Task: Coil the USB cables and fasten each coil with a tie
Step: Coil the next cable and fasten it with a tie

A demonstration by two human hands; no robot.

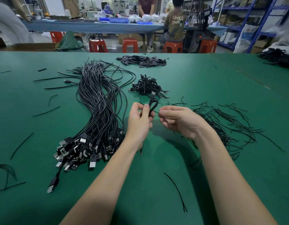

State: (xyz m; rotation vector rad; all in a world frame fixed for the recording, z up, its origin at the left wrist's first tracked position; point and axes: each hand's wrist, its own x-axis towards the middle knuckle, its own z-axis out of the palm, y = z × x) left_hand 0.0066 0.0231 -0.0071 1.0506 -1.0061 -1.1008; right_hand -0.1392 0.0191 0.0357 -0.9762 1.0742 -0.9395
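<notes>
- The left hand (139,120) pinches a coiled USB cable (152,105) between thumb and fingers (146,109); the coil's lower part is hidden behind that hand.
- The right hand (178,120) has its fingers curled, pinching a thin tie (156,112) that is hard to make out.
- Just beyond the fingers lies a heap of finished coils (147,86).
- Left of them, uncoiled cables (98,108) cover the green surface (205,75); right, loose ties (221,120).
- Blue trays (118,20) far beyond hold blurred contents.

White letters reading "UNKN OWN" are showing in two lines on the back of the seated person's brown shirt (176,24) beyond the table.
</notes>
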